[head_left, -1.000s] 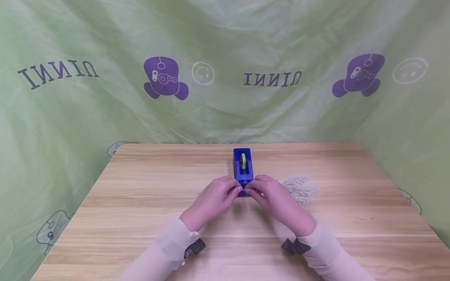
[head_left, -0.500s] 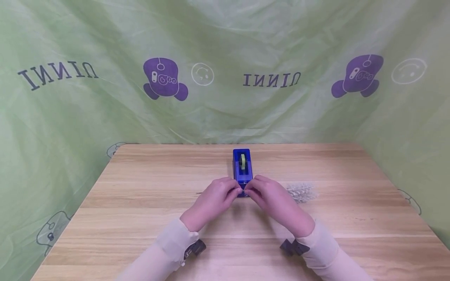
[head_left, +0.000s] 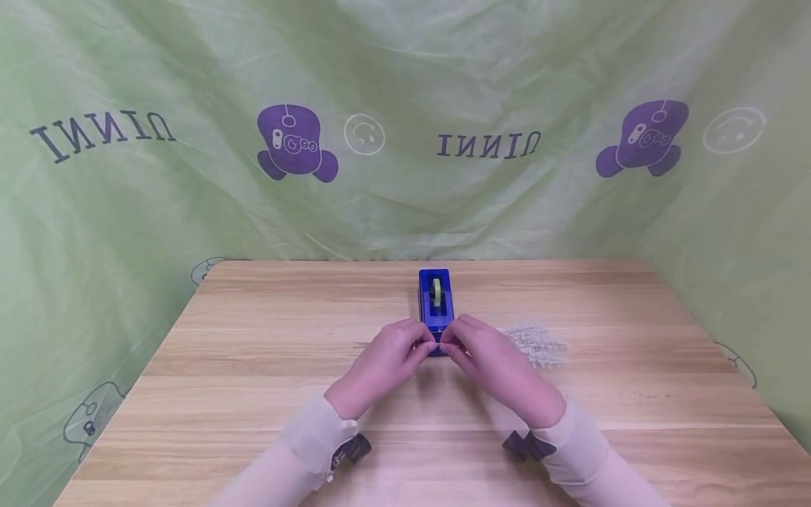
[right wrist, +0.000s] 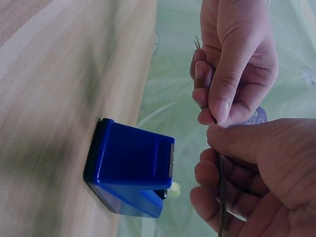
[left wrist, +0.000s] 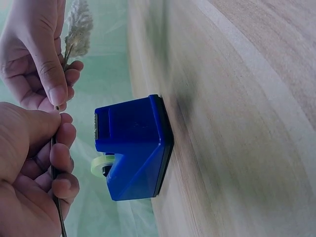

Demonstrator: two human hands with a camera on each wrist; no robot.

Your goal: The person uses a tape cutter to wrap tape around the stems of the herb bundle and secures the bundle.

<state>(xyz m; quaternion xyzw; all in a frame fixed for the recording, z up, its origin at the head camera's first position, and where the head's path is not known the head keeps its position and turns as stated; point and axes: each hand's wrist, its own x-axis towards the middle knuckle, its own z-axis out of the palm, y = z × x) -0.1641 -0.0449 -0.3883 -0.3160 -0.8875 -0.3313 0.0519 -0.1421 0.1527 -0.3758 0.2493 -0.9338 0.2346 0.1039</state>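
Observation:
My left hand (head_left: pixel 383 362) and right hand (head_left: pixel 497 366) meet fingertip to fingertip just in front of a blue tape dispenser (head_left: pixel 437 318). Between thumb and fingers, each hand pinches the same thin bunch of dried flower stems (right wrist: pixel 222 190), held crosswise. Pale fluffy flower heads (head_left: pixel 537 345) fan out beyond the right hand; bare stem ends (head_left: pixel 360 344) poke out past the left. In the left wrist view, one plume (left wrist: pixel 79 29) shows behind the right hand's fingers. The middle of the stems is mostly hidden by the fingertips.
The dispenser carries a yellow-green tape roll (head_left: pixel 436 292) and a serrated cutter (right wrist: pixel 171 160) on its near end. It stands on a wooden table (head_left: pixel 266 394). Behind the table hangs a green printed cloth (head_left: pixel 405 211).
The flower heads have narrowed, then spread again as the bunch turns between my fingers. Stem ends now show farther out past my left hand. Both hands stay almost in place.

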